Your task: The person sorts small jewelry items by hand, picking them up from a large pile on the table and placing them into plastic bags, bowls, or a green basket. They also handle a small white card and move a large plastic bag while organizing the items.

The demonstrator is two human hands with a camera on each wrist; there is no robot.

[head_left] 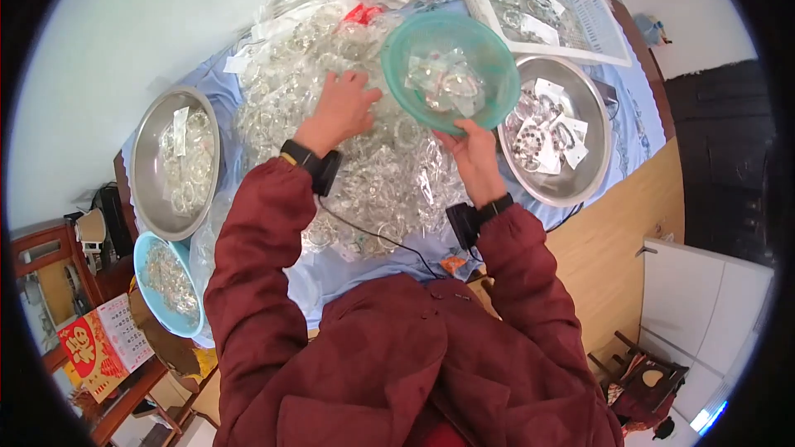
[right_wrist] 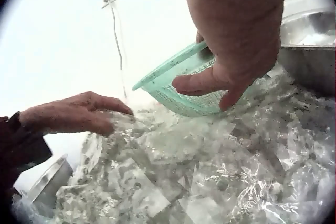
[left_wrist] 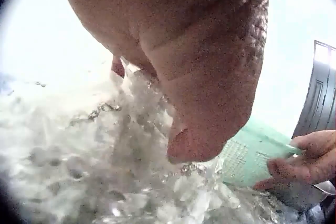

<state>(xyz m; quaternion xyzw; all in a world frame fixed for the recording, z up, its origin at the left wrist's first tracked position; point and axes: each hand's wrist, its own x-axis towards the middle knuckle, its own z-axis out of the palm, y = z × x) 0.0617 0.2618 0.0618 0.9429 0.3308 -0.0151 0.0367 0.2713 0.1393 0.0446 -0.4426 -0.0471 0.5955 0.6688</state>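
A large heap of clear packets with bracelets (head_left: pixel 373 174) covers the middle of the table. The left hand (head_left: pixel 342 108) rests on the heap with its fingers spread and bent a little; in the left wrist view its thumb (left_wrist: pixel 194 142) touches the packets. Whether it pinches one is hidden. The right hand (head_left: pixel 476 157) grips the near rim of a green plastic basket (head_left: pixel 497 70), which holds several packets (head_left: pixel 447 83). In the right wrist view the basket (right_wrist: pixel 184 98) tilts over the heap, with the right hand (right_wrist: pixel 236 50) at its rim.
Steel bowls of packets stand at the left (head_left: pixel 145 174) and right (head_left: pixel 596 141). A blue basin (head_left: pixel 153 314) is at the lower left, a white crate (head_left: pixel 613 41) at the back right. A red piece (head_left: pixel 362 13) lies at the back of the heap.
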